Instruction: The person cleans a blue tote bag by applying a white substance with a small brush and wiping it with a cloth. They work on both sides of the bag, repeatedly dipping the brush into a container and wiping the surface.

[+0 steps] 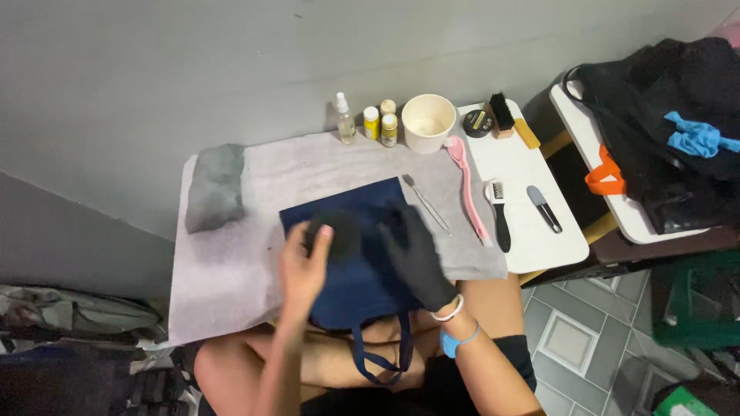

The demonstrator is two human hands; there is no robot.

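Observation:
A navy blue tote bag point(351, 281) lies flat on a grey towel point(231, 262) that covers a small white table; its handles hang off the near edge over my lap. My bare left hand point(302, 266) grips a round dark sponge or pad point(335, 231) and presses it on the bag's upper left part. My right hand point(416, 254), in a black glove, lies flat with fingers spread on the bag's right side, holding the cloth down.
Along the wall stand a clear spray bottle point(344, 119), three small yellow-capped bottles point(381, 123) and a cream cup point(428, 123). A metal tool point(425, 204), a pink brush point(465, 185), black brushes point(499, 216) and a round tin point(476, 123) lie at right. A folded grey cloth point(216, 187) sits left. A side table holds dark bags point(663, 123).

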